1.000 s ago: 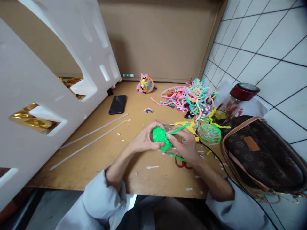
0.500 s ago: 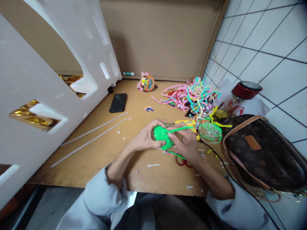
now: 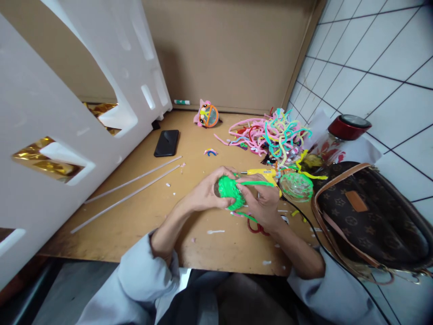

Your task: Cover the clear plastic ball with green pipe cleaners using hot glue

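Observation:
My left hand (image 3: pixel 207 192) is wrapped around a ball (image 3: pixel 230 193) covered in bright green pipe cleaner, thumb across its front. My right hand (image 3: pixel 262 205) pinches a green pipe cleaner (image 3: pixel 259 183) against the ball's right side, and its free end sticks out to the right past the fingers. Below the ball, another green strand (image 3: pixel 248 217) runs toward the right wrist. Red-handled scissors (image 3: pixel 253 225) lie partly hidden under my right hand. Just behind that hand is a yellow glue gun (image 3: pixel 262 173), also partly covered.
A clear ball with green strands (image 3: pixel 297 187) sits beside a brown handbag (image 3: pixel 375 212). Behind are tangled pipe cleaners (image 3: pixel 277 135) and a red-lidded bottle (image 3: pixel 348 126). A phone (image 3: pixel 166 143), two thin white sticks (image 3: pixel 135 195) and a pink-orange figure (image 3: pixel 207 114) lie farther left and back.
The right fingers have shifted slightly left over the ball, and the pipe cleaner's free end sits a little lower. My left hand keeps its hold.

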Demonstrator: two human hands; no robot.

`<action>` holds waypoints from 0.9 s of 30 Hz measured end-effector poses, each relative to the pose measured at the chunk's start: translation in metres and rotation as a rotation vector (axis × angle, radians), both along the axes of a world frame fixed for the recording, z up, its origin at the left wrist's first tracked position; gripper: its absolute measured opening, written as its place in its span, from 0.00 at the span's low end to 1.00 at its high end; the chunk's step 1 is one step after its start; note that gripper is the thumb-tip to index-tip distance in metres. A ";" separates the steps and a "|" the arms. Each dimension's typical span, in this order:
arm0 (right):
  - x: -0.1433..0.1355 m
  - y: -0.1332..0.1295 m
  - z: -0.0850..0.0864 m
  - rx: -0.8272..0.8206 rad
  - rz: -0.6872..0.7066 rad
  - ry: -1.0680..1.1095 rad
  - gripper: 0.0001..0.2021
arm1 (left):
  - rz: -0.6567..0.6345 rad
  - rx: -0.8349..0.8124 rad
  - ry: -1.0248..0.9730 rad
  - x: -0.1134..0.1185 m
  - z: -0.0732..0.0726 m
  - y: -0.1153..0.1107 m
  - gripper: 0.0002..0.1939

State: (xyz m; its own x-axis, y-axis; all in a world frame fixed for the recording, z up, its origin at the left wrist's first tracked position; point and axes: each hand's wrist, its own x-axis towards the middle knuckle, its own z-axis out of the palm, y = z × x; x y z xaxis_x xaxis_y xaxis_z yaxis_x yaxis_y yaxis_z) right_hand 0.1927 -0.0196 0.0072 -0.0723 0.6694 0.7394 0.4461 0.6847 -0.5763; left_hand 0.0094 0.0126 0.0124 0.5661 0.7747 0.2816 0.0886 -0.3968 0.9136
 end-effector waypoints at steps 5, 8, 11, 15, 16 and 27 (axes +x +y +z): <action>0.007 0.002 -0.006 0.169 -0.026 -0.231 0.08 | -0.011 0.019 -0.014 0.000 -0.005 0.002 0.23; 0.009 0.004 -0.012 0.303 -0.023 -0.318 0.06 | -0.012 0.012 -0.019 -0.001 -0.007 0.003 0.23; 0.011 0.006 -0.016 0.372 0.032 -0.328 0.08 | -0.011 0.009 -0.010 -0.002 -0.006 0.003 0.23; 0.014 0.007 -0.014 0.396 0.035 -0.393 0.08 | -0.015 0.013 -0.018 -0.001 -0.004 0.003 0.23; 0.014 0.007 -0.013 0.398 0.035 -0.402 0.07 | -0.014 0.017 -0.020 -0.001 -0.004 0.003 0.23; 0.005 0.004 -0.001 0.599 -0.125 -0.616 0.12 | -0.032 0.001 -0.082 0.000 -0.008 0.004 0.24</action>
